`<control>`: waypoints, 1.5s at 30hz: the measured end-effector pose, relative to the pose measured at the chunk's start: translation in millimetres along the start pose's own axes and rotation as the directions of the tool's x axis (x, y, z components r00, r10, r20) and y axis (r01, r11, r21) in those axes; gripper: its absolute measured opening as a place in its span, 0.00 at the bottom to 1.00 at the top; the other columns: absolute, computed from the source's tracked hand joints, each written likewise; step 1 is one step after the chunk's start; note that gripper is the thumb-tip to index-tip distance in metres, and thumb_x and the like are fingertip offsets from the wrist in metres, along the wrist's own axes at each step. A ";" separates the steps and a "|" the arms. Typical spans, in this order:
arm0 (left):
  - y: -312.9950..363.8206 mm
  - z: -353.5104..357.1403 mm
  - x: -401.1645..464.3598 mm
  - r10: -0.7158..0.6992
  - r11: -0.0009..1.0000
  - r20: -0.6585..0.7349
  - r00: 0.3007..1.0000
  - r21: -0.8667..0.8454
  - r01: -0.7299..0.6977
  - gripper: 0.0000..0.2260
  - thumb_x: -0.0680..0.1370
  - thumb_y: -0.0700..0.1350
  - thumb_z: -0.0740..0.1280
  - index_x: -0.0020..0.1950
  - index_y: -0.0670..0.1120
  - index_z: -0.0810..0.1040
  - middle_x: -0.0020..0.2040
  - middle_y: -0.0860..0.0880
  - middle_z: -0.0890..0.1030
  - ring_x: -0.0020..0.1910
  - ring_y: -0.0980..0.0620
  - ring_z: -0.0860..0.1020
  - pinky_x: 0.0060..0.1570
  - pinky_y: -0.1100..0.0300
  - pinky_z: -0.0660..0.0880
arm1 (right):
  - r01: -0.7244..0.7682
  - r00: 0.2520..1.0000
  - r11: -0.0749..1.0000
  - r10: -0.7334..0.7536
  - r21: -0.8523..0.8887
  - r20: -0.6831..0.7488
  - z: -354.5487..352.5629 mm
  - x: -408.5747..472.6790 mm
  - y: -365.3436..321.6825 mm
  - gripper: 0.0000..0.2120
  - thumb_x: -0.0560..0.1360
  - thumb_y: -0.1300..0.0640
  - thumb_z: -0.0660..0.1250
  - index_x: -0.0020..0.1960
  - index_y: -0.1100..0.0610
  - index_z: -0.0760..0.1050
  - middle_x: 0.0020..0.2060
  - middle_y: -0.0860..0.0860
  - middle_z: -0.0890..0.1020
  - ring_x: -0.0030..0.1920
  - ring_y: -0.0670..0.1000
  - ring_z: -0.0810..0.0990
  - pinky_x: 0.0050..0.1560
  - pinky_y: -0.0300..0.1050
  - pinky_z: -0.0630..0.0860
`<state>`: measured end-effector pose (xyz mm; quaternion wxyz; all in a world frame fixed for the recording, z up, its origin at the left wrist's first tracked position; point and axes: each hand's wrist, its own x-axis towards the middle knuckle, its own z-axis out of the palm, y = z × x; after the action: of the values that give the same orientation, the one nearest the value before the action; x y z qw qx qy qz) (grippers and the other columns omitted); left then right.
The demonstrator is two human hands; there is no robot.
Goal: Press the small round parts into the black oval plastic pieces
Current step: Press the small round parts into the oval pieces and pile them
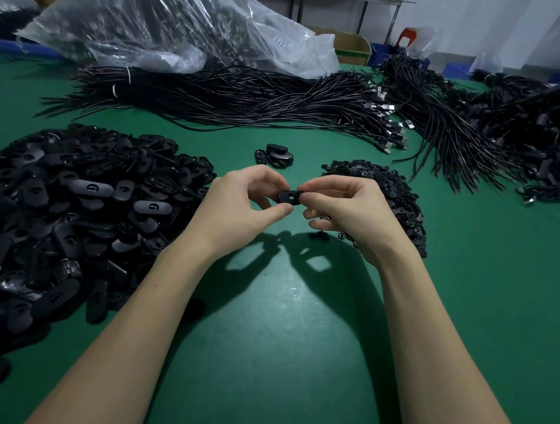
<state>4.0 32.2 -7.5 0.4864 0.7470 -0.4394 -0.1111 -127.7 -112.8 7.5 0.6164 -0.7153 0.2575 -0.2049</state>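
Both hands meet above the green table (296, 316). My left hand (238, 204) pinches a black oval plastic piece (288, 197) between thumb and fingers. My right hand (344, 207) pinches the right end of the same piece with curled fingertips; whether a small round part sits under them is hidden. A big heap of black oval pieces (59, 218) lies at the left. A smaller heap of small round parts (396, 192) lies behind my right hand. A little group of oval pieces (274, 155) rests just beyond the hands.
Bundles of black cables (248, 102) stretch across the back of the table, with more cable heaps (535, 134) at the right. A large clear plastic bag (174, 20) full of parts sits at the back left. Cardboard boxes and shelving stand behind.
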 end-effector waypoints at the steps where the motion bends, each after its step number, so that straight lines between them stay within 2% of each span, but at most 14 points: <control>1: -0.2 0.1 0.0 0.003 1.000 -0.004 1.000 0.000 -0.003 0.09 0.74 0.48 0.77 0.52 0.56 0.82 0.44 0.61 0.86 0.43 0.61 0.82 0.39 0.74 0.69 | -0.001 1.000 1.000 0.001 -0.004 -0.007 1.1 0.0 -0.8 0.03 0.76 0.63 0.75 0.48 0.59 0.86 0.36 0.51 0.86 0.35 0.45 0.83 0.38 0.37 0.80; 13: 1.1 -1.0 -0.3 0.050 0.998 -0.026 0.998 0.036 -0.049 0.07 0.73 0.47 0.78 0.48 0.52 0.82 0.42 0.61 0.85 0.42 0.61 0.82 0.38 0.74 0.68 | -0.063 0.996 0.996 0.058 -0.061 -0.073 9.1 0.8 -6.2 0.01 0.73 0.61 0.77 0.45 0.58 0.87 0.32 0.48 0.84 0.29 0.43 0.78 0.30 0.34 0.74; 18: 2.5 -2.4 -0.8 0.074 0.996 -0.027 0.997 0.055 -0.072 0.07 0.73 0.47 0.78 0.48 0.52 0.82 0.41 0.64 0.84 0.41 0.61 0.82 0.38 0.75 0.68 | -0.072 0.995 0.992 0.065 -0.102 -0.072 8.9 0.2 -6.7 0.01 0.73 0.59 0.78 0.45 0.56 0.87 0.27 0.44 0.81 0.26 0.40 0.76 0.25 0.32 0.70; 23: 3.5 -2.6 -1.3 0.070 0.996 -0.024 0.997 0.049 -0.069 0.07 0.73 0.47 0.78 0.48 0.52 0.82 0.41 0.63 0.85 0.41 0.61 0.82 0.38 0.74 0.68 | -0.084 0.995 0.991 0.078 -0.101 -0.056 9.7 1.2 -6.7 0.02 0.72 0.56 0.79 0.40 0.51 0.88 0.33 0.45 0.85 0.29 0.42 0.77 0.28 0.33 0.72; 26: 3.2 -2.2 -1.8 0.067 0.997 -0.021 0.998 0.029 -0.066 0.07 0.73 0.47 0.78 0.47 0.52 0.82 0.41 0.63 0.85 0.42 0.60 0.82 0.39 0.75 0.68 | -0.141 0.989 0.985 0.136 -0.095 -0.062 9.1 2.1 -5.0 0.02 0.71 0.53 0.80 0.42 0.48 0.88 0.34 0.42 0.84 0.33 0.43 0.77 0.29 0.33 0.72; 29: 3.3 -2.0 -1.8 0.051 0.999 -0.012 0.999 -0.015 -0.051 0.07 0.74 0.47 0.78 0.48 0.53 0.82 0.43 0.62 0.85 0.45 0.61 0.83 0.44 0.67 0.71 | -0.224 0.974 0.974 0.225 0.024 -0.038 7.8 1.8 -3.4 0.05 0.70 0.54 0.81 0.45 0.50 0.86 0.36 0.43 0.83 0.34 0.44 0.78 0.30 0.35 0.73; 31: 3.4 -2.8 -1.8 0.031 0.998 0.006 0.999 -0.062 -0.031 0.07 0.74 0.47 0.78 0.49 0.54 0.82 0.44 0.61 0.86 0.47 0.60 0.83 0.50 0.59 0.74 | -0.268 0.963 0.954 0.266 0.131 0.034 7.2 0.8 -3.2 0.08 0.71 0.56 0.80 0.49 0.51 0.85 0.38 0.44 0.84 0.32 0.44 0.80 0.29 0.34 0.73; 33: 3.2 -4.0 -1.3 0.013 0.993 0.032 0.999 -0.119 -0.009 0.07 0.75 0.46 0.77 0.49 0.55 0.82 0.45 0.59 0.87 0.48 0.57 0.83 0.54 0.55 0.75 | -0.281 0.959 0.939 0.266 0.199 0.099 6.8 -0.2 -2.7 0.08 0.72 0.58 0.78 0.51 0.52 0.85 0.38 0.45 0.84 0.31 0.43 0.79 0.29 0.32 0.73; 36: 3.1 -5.1 0.8 -0.023 0.975 0.054 0.998 -0.221 0.034 0.05 0.77 0.45 0.74 0.50 0.55 0.83 0.45 0.55 0.87 0.45 0.57 0.83 0.50 0.58 0.75 | -0.255 0.966 0.936 0.235 0.243 0.108 5.8 0.4 -2.8 0.07 0.71 0.59 0.79 0.48 0.52 0.84 0.37 0.45 0.83 0.31 0.42 0.77 0.28 0.32 0.71; 39: 2.8 -4.1 3.1 -0.071 0.959 0.039 0.997 -0.271 0.079 0.04 0.79 0.45 0.72 0.48 0.55 0.83 0.44 0.50 0.87 0.41 0.58 0.81 0.41 0.67 0.74 | -0.218 0.975 0.946 0.201 0.238 0.096 5.9 0.9 -3.0 0.07 0.70 0.59 0.80 0.45 0.51 0.83 0.37 0.44 0.83 0.30 0.42 0.77 0.28 0.32 0.71; 41: 2.4 -3.2 3.4 -0.090 0.957 0.029 0.996 -0.276 0.094 0.03 0.78 0.45 0.73 0.47 0.54 0.84 0.43 0.52 0.87 0.40 0.60 0.81 0.38 0.72 0.72 | -0.191 0.980 0.960 0.177 0.205 0.087 7.0 0.9 -2.6 0.07 0.70 0.58 0.80 0.44 0.51 0.84 0.37 0.44 0.84 0.31 0.42 0.77 0.29 0.33 0.72; 45: 1.9 -3.9 3.4 -0.096 0.954 0.021 0.995 -0.284 0.098 0.02 0.78 0.44 0.73 0.47 0.52 0.84 0.40 0.53 0.86 0.38 0.61 0.80 0.36 0.74 0.71 | -0.148 0.986 0.975 0.133 0.165 0.098 7.3 -0.1 -2.5 0.06 0.71 0.58 0.80 0.44 0.51 0.84 0.39 0.45 0.85 0.33 0.43 0.80 0.31 0.34 0.73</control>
<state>7.3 31.8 -3.1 0.5811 0.6895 -0.3836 -0.1996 -123.0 -106.8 8.8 0.6993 -0.6478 0.2619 -0.1509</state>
